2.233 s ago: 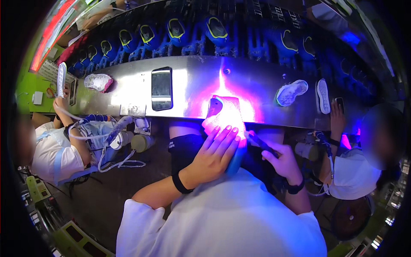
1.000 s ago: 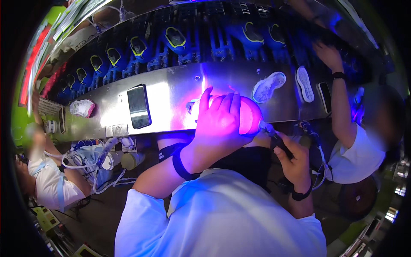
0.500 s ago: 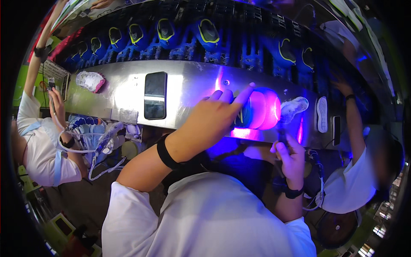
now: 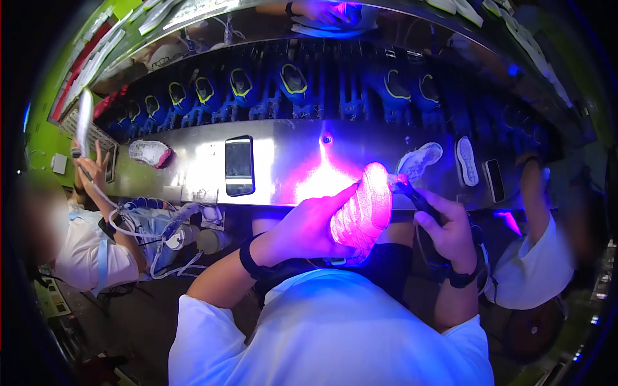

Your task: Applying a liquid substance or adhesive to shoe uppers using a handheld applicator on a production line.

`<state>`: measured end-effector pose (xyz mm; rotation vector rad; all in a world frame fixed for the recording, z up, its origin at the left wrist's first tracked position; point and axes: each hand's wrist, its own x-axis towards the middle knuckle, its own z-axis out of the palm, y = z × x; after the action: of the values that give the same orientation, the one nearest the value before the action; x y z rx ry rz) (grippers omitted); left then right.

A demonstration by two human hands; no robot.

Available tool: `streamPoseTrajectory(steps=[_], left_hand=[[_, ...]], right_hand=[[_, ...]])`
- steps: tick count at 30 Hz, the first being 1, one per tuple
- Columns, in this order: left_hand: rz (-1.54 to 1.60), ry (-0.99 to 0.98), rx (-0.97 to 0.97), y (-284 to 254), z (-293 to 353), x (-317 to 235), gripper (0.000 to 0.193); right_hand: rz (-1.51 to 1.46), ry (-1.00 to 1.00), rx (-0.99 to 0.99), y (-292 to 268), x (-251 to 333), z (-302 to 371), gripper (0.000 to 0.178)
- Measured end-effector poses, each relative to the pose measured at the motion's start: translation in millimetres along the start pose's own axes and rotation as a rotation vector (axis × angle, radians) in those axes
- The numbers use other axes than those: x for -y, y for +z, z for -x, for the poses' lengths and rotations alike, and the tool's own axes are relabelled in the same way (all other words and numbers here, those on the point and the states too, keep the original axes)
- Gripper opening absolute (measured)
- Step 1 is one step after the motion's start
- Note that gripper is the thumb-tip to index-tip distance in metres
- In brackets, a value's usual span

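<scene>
My left hand grips a shoe upper, glowing pink under a violet light, just off the near edge of the metal bench. Its rounded end points up and away from me. My right hand is closed round a black-handled brush. The brush's tip meets or nearly meets the right edge of the shoe upper; glare hides the exact contact. Beyond it, a white-coated sole lies on the metal bench.
A black phone and a white-coated sole with a pink edge lie leftward on the bench. Rightward are a white sole and another phone. Blue shoes line the dark rack behind. People in white work on both sides.
My left hand has lifted the shoe off the bench, drawn it toward me and tilted it up. My right hand has brought the brush to its right edge. The view has shifted.
</scene>
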<state>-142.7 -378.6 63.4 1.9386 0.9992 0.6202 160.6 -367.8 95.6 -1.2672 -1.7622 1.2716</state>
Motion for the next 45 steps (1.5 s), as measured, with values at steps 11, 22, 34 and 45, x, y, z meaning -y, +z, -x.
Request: streamPoseTrajectory(steps=[11, 22, 34, 45], left_hand=[[0.231, -0.091, 0.071, 37, -26, -33, 0.107], [0.661, -0.476, 0.05, 48, -52, -24, 0.088], [0.652, -0.543, -0.02, 42, -49, 7, 0.104], [0.883, -0.442, -0.166, 37, 6, 8, 0.069]], right_hand=[[-0.173, 0.048, 0.071, -41, -37, 50, 0.043], [-0.199, 0.092, 0.057, -30, -66, 36, 0.039], [-0.209, 0.221, 0.231, -30, -73, 37, 0.037], [-0.011, 0.27, 0.306, -14, -42, 90, 0.046]])
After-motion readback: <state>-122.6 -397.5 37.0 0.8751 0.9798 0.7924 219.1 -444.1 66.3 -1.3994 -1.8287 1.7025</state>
